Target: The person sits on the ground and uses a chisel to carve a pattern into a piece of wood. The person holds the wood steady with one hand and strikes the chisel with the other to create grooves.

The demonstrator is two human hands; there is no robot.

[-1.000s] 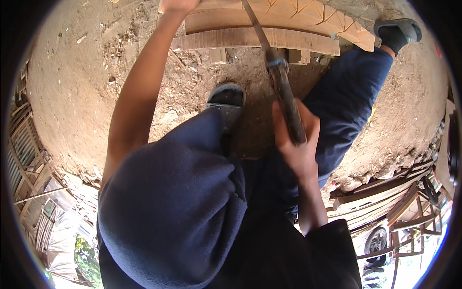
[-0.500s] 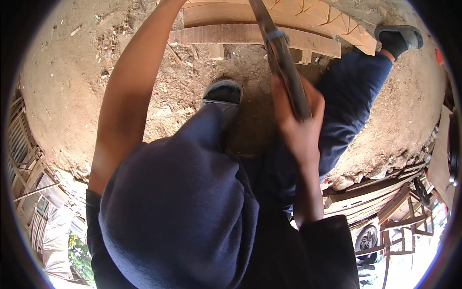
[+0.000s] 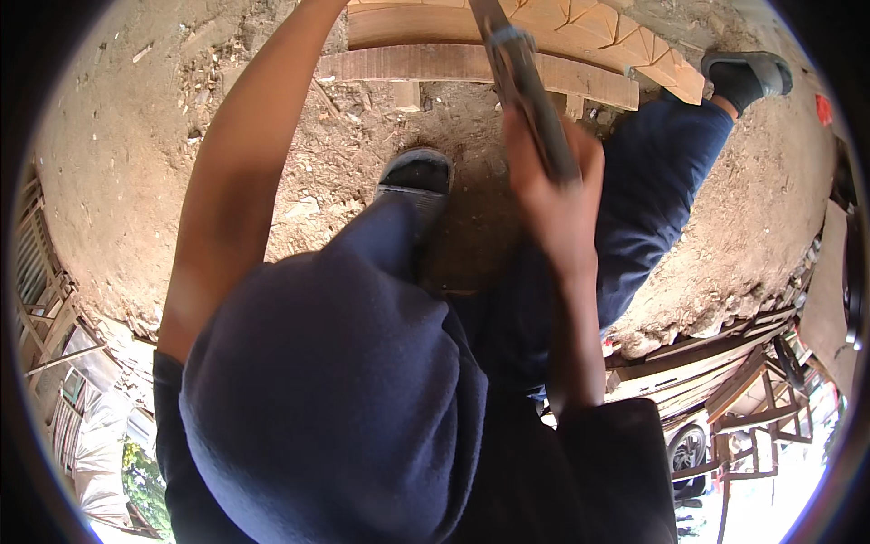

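Observation:
My right hand (image 3: 553, 181) grips the dark handle of a long, narrow-bladed tool (image 3: 535, 100) with a blue band, blurred by motion, which angles up over the wood to the top edge. Beneath it lies a long light-brown board (image 3: 426, 65), in front of a wooden piece with a carved zigzag pattern (image 3: 598, 36). My left forearm reaches up past the left end of the wood to the top edge; the hand itself is out of frame. The blade's tip is also out of frame.
My sandalled left foot (image 3: 414, 172) is on the dirt floor (image 3: 127, 181) among wood chips; my right foot (image 3: 743, 77) stretches out beside the wood. Stacked planks and wooden frames (image 3: 743, 408), with a wheel (image 3: 689, 453), are at the lower right. More wooden frames (image 3: 54, 326) line the left rim.
My right hand and the tool have moved up, away from my body. My left arm has shifted leftward and upward in the picture, its hand now beyond the top edge.

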